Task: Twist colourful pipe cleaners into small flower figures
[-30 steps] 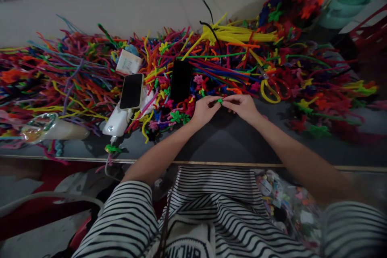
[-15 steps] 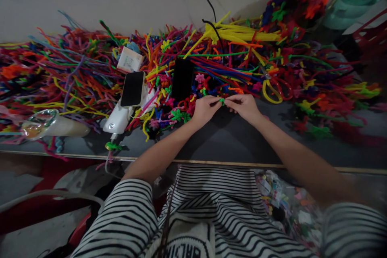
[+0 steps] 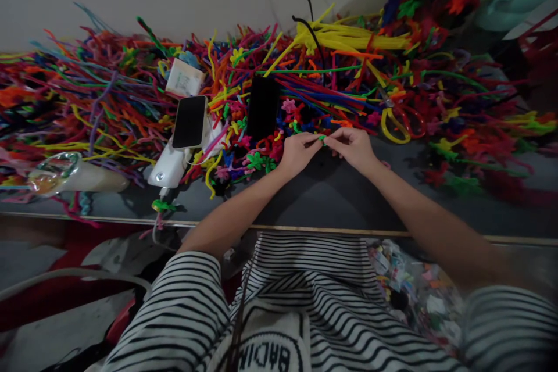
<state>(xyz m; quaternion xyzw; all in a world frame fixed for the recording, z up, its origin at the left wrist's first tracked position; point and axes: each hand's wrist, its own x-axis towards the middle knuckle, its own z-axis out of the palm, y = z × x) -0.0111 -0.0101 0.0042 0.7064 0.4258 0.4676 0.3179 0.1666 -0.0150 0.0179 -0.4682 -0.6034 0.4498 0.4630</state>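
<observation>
Between the fingertips of both hands is a small green pipe cleaner piece (image 3: 322, 138), mostly covered by the fingers. My left hand (image 3: 299, 154) pinches it from the left and my right hand (image 3: 352, 148) from the right, just above the dark tabletop (image 3: 331, 197). Its exact shape is too small to make out. Beyond the hands lie pink pipe cleaner flowers (image 3: 288, 106) and long blue and red pipe cleaners (image 3: 322, 92). Left of my left hand sits a green pipe cleaner flower (image 3: 255, 161).
Scissors with yellow and red handles (image 3: 396, 126) lie to the right. A black phone (image 3: 263, 107), a second phone (image 3: 190, 122) on a white power bank (image 3: 169, 165) and a tipped plastic cup (image 3: 78, 174) are left. Yellow pipe cleaners (image 3: 357, 39) are heaped behind. A plastic bag (image 3: 418, 285) hangs below the table edge.
The view has shifted slightly. Both hands stay together at the green piece, with only a small change in the fingers' pose.
</observation>
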